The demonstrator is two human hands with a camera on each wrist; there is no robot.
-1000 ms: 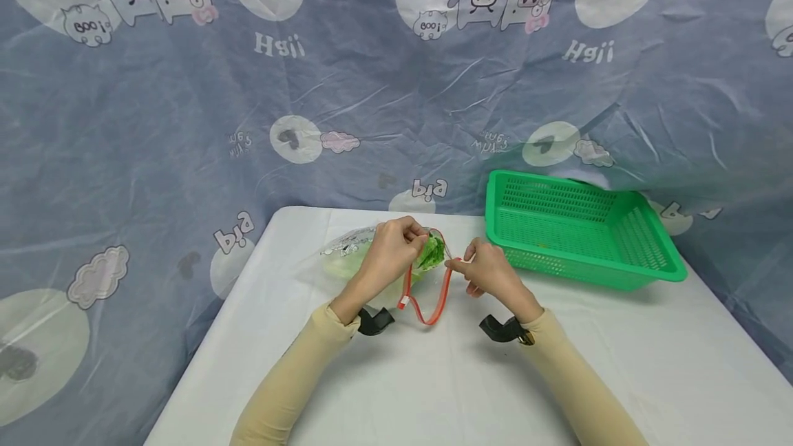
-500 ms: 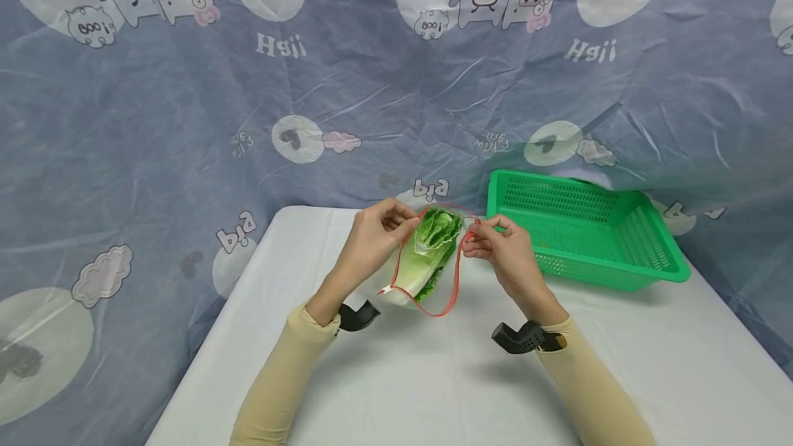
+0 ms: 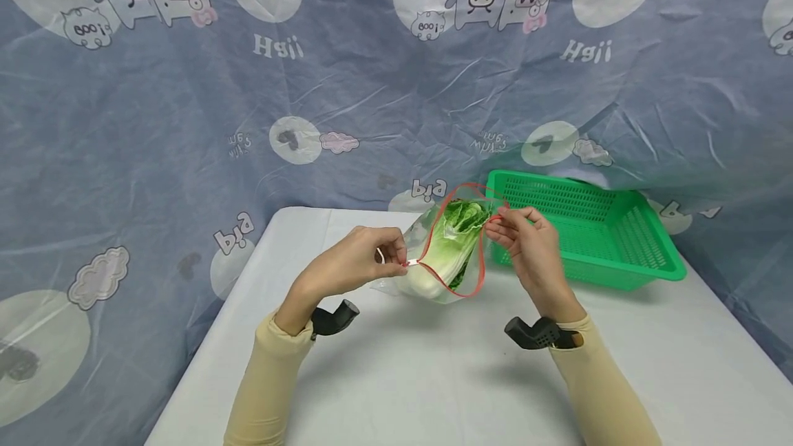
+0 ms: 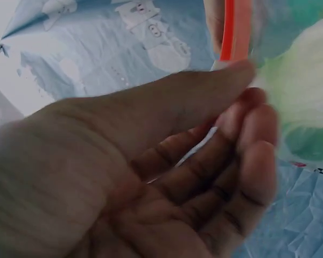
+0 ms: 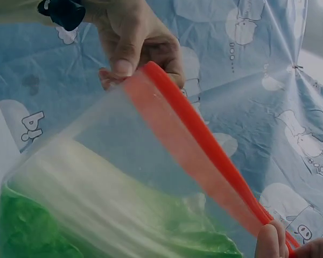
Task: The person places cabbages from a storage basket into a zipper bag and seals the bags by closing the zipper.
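A head of leafy cabbage [image 3: 447, 250], green at the top and pale below, lies inside a clear zip bag [image 5: 97, 121]. The bag's red-edged mouth gapes as a loop towards the head camera. My left hand [image 3: 350, 263] pinches the left corner of the mouth by the white slider [image 3: 413, 263], thumb against forefinger. Its other fingers are curled loosely in the left wrist view. At the opposite end, my right hand [image 3: 531, 246] pinches the red zip strip [image 5: 204, 134]. In the right wrist view that strip runs taut between both hands.
A green perforated basket [image 3: 588, 266] stands at the back right of the white table [image 3: 421, 377], just behind my right hand. A grey-blue printed sheet [image 3: 347, 74] hangs behind the table. Black cameras sit on both wrists.
The bag with the cabbage has come up and right, its mouth now facing the head camera. My left hand moved from the upper edge down to the slider corner; my right hand moved up and right.
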